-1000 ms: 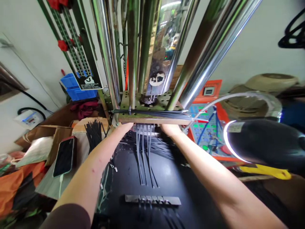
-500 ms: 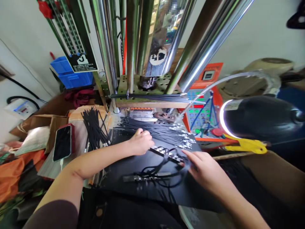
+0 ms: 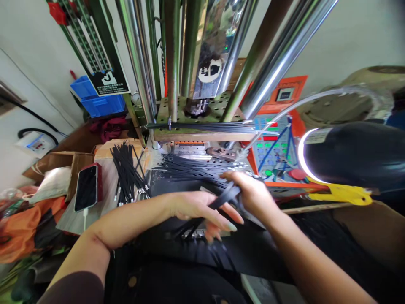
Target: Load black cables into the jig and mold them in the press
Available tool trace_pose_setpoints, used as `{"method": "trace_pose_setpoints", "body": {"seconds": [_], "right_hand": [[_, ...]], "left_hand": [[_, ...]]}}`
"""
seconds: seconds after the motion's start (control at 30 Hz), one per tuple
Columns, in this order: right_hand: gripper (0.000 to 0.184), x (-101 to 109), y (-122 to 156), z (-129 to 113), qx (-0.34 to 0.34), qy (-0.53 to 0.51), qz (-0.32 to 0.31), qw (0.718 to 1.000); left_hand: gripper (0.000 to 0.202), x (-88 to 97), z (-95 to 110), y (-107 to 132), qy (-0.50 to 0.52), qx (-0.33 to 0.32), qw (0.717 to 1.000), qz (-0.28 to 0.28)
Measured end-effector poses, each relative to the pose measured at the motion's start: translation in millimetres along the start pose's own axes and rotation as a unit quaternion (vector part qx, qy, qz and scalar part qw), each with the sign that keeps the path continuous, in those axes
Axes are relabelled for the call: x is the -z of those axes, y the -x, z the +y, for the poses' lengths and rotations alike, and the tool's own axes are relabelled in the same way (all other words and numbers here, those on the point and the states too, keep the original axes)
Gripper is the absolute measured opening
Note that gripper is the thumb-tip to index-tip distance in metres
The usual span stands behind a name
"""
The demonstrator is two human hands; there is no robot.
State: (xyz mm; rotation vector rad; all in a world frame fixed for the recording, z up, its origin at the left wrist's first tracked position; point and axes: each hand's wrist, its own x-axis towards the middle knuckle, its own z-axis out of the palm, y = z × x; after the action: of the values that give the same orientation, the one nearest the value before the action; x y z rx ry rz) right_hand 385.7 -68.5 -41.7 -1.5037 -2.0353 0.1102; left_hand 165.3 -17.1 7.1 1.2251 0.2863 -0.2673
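Observation:
A looped bundle of black cables (image 3: 228,195) runs between my two hands, partly blurred. My right hand (image 3: 255,192) is closed around it, at the right of the black work surface (image 3: 253,253). To the left, my left hand (image 3: 202,211) has its fingers stretched apart, with the bundle passing by its thumb and fingers. Below that hand lies a metal strip fixture (image 3: 198,233) with black cables in it, partly covered by the fingers. A second fixture near my right hand is mostly hidden. Behind the hands lies a spread pile of black cables (image 3: 190,166) with silvery ends.
A press with steel columns (image 3: 139,63) and a perforated plate (image 3: 164,110) stands ahead; more cables (image 3: 205,126) lie along the plate. At left are another cable pile (image 3: 128,173) and a phone (image 3: 86,190). A control panel (image 3: 272,145) and a round black lamp (image 3: 351,152) are at right.
My left hand has moved down and right, and its fingers have spread. My right hand has risen toward the cable pile, closing on the looped cables and lifting them.

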Motion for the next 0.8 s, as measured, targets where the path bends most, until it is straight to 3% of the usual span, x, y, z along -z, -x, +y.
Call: {"method": "trace_pose_setpoints", "body": {"seconds": [0.07, 0.1, 0.13, 0.17, 0.2, 0.23, 0.27, 0.37, 0.47, 0.53, 0.63, 0.8], "right_hand": [[0.044, 4.1, -14.4, 21.1, -0.035, 0.038, 0.025, 0.998], [0.043, 4.8, -16.5, 31.1, -0.044, 0.046, 0.023, 0.998], [0.041, 4.1, -14.1, 38.6, -0.046, 0.048, 0.017, 0.998], [0.039, 2.2, -7.1, 42.3, -0.04, 0.045, 0.014, 0.998], [0.039, -0.7, 4.4, 41.6, -0.027, 0.04, 0.012, 0.999], [0.041, -4.1, 19.6, 36.4, -0.01, 0.031, 0.004, 0.999], [0.043, -7.8, 37.1, 27.3, 0.009, 0.021, -0.01, 1.0], [0.046, -19.4, 87.3, -10.8, 0.061, 0.007, -0.069, 0.996], [0.029, -32.1, 108.0, -38.8, 0.103, 0.014, -0.074, 0.992], [0.027, -36.9, 101.0, -41.9, 0.126, 0.017, -0.05, 0.991], [0.028, -30.2, 65.3, -26.4, 0.139, 0.022, -0.034, 0.989], [0.032, -8.6, -38.1, 20.2, 0.041, 0.062, -0.067, 0.995]], "left_hand": [[0.06, 17.0, 12.9, 16.6, -0.162, 0.009, 0.974, 0.158], [0.063, 26.4, 17.0, 27.7, -0.264, 0.01, 0.929, 0.258], [0.062, 34.4, 18.2, 40.2, -0.363, 0.008, 0.862, 0.353], [0.058, 39.6, 16.0, 53.4, -0.446, 0.009, 0.789, 0.422], [0.05, 41.2, 10.4, 66.7, -0.51, 0.016, 0.733, 0.449], [0.042, 38.7, 1.8, 79.1, -0.553, 0.028, 0.708, 0.437], [0.038, 32.2, -9.1, 89.8, -0.58, 0.043, 0.712, 0.393], [0.039, -0.7, -44.6, 106.8, -0.612, 0.075, 0.758, 0.214], [0.025, -26.1, -66.4, 106.3, -0.659, 0.09, 0.733, 0.145], [0.017, -28.0, -68.3, 104.5, -0.68, 0.096, 0.711, 0.153], [0.014, -8.6, -54.8, 103.9, -0.687, 0.077, 0.687, 0.223], [0.039, 66.2, -13.3, 81.5, -0.691, 0.069, 0.598, 0.4]]}}
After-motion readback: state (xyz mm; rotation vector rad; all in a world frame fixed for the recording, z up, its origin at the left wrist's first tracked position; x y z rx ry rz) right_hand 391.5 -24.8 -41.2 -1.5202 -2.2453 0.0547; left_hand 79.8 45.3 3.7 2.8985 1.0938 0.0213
